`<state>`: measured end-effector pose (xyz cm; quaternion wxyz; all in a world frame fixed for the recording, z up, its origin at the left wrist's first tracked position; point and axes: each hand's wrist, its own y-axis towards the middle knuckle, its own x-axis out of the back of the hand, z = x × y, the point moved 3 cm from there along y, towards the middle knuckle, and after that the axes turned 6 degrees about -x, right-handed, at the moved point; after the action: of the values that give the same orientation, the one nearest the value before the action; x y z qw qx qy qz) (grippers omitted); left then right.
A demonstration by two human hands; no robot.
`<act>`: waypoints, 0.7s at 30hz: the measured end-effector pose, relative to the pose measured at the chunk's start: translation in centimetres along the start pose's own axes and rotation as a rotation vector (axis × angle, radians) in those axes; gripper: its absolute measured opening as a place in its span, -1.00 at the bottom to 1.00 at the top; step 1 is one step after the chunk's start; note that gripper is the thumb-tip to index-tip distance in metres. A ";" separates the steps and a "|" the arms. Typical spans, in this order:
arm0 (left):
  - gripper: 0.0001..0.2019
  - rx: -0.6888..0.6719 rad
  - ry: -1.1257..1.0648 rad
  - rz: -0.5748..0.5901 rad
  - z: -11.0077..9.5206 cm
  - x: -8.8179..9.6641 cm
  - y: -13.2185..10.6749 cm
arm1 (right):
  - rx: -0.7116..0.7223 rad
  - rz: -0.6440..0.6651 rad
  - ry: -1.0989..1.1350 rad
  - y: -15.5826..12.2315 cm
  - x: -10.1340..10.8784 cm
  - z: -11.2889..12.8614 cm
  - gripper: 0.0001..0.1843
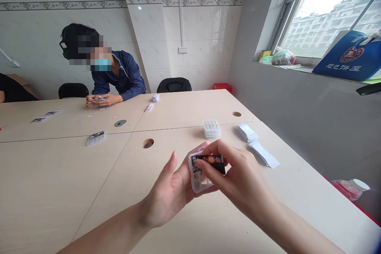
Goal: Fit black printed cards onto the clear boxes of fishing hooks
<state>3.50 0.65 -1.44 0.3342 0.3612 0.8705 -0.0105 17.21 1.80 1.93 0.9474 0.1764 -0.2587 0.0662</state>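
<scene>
A small clear case (199, 180) sits just below the frame's centre, cradled in the half-curled left hand (172, 190) above the table (89, 190). It is tilted up, seemingly so its open face meets the black card (212, 162), which the right hand (238, 174) pinches by its fingertips against the case. Just behind, right of centre, lie a stack of like cases (211, 129) and white slips (258, 147).

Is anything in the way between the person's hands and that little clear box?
Nothing visible. The left hand cradles the clear box, and the right hand holds a black card against it.
</scene>
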 end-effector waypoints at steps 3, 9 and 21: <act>-0.31 -0.001 -0.001 -0.002 0.1 0.1 0.0 | -0.002 -0.002 -0.004 0.0 0.0 0.0 -0.92; -0.31 0.000 -0.005 -0.006 0.2 0.2 -0.2 | -0.007 0.001 -0.001 0.1 0.1 0.0 -0.91; -0.32 0.013 -0.010 0.006 0.1 0.3 -0.1 | -0.009 -0.003 -0.016 0.0 0.1 0.0 -0.90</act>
<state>3.37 0.71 -1.73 0.3362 0.3659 0.8677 -0.0168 17.27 1.77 1.93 0.9462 0.1730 -0.2663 0.0622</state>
